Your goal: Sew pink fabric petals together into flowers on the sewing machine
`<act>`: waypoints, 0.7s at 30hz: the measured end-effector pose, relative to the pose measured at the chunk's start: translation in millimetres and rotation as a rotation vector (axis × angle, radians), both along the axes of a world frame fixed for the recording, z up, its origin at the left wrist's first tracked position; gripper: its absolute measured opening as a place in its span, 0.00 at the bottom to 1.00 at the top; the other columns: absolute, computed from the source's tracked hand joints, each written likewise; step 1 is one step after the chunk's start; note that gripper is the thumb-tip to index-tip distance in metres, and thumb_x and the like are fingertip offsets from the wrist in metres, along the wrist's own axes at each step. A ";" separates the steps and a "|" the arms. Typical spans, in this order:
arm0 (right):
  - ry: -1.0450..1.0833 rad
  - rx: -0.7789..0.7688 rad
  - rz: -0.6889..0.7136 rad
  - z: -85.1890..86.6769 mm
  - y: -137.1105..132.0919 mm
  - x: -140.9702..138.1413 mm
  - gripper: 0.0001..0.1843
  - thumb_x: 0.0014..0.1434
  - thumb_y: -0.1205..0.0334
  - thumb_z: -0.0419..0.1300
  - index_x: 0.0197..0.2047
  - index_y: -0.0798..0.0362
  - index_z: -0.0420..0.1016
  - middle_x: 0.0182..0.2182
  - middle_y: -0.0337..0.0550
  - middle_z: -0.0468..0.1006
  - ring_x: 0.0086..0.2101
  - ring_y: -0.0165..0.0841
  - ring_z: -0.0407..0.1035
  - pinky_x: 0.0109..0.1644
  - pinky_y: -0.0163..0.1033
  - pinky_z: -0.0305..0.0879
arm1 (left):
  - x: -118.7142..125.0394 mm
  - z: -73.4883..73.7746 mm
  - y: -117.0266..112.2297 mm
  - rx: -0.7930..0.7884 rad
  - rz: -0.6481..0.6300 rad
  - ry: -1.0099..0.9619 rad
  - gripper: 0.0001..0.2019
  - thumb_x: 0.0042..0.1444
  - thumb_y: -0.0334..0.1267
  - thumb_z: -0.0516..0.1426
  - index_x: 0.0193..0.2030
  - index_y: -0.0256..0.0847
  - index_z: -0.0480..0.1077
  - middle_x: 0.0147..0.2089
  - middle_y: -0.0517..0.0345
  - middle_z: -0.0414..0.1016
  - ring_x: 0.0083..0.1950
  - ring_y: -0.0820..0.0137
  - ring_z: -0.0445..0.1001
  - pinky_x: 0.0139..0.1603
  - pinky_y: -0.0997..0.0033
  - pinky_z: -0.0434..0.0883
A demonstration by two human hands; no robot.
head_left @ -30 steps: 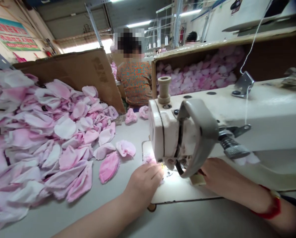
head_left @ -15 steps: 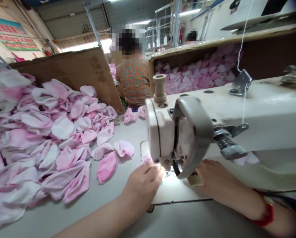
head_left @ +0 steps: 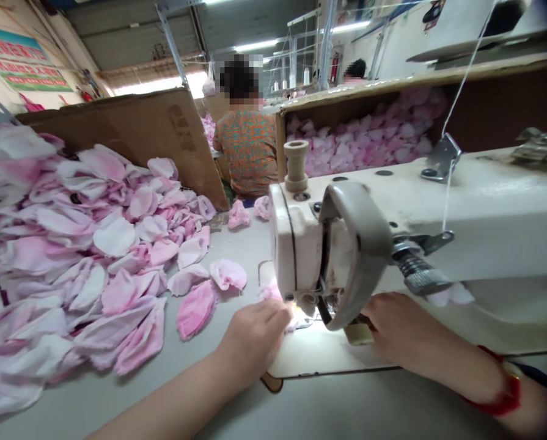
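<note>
A white sewing machine point(head_left: 392, 220) stands in front of me with its lamp lit over the needle plate. My left hand point(head_left: 253, 337) lies on the plate left of the needle, its fingers curled onto a small pink fabric piece point(head_left: 272, 292) that pokes out beyond the knuckles. My right hand point(head_left: 404, 333) reaches in under the machine's arm from the right; its fingertips are hidden behind the grey guard point(head_left: 360, 256). A red band circles that wrist.
A big heap of pink and white fabric petals point(head_left: 76, 244) covers the table's left side. Brown cardboard boxes point(head_left: 149, 131) stand behind it, another holds more petals point(head_left: 369, 134). A person in an orange patterned top point(head_left: 248, 146) sits beyond, back turned.
My left hand has drawn back slightly towards me and to the left, away from the needle. The right hand stays under the machine arm.
</note>
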State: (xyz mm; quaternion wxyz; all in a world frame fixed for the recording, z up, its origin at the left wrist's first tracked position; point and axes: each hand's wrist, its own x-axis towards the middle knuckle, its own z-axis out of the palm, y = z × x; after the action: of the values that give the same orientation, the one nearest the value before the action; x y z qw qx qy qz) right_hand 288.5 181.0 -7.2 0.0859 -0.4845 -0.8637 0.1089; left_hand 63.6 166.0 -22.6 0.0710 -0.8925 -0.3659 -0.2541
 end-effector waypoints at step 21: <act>0.036 0.085 0.241 -4.4 -22.1 -25.3 0.06 0.51 0.68 0.52 0.31 0.52 0.69 0.27 0.39 0.76 0.28 0.35 0.69 0.30 0.36 0.53 | -25.3 26.1 15.9 0.212 -0.245 0.186 0.05 0.52 0.25 0.53 0.35 0.34 0.68 0.38 0.51 0.73 0.44 0.67 0.69 0.46 0.62 0.69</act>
State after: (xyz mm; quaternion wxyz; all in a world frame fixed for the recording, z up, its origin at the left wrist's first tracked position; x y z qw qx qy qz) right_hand 263.3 158.9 -11.6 0.1080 -0.3712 -0.9178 0.0903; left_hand 38.2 181.9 3.5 0.1666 -0.9375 -0.2177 -0.2144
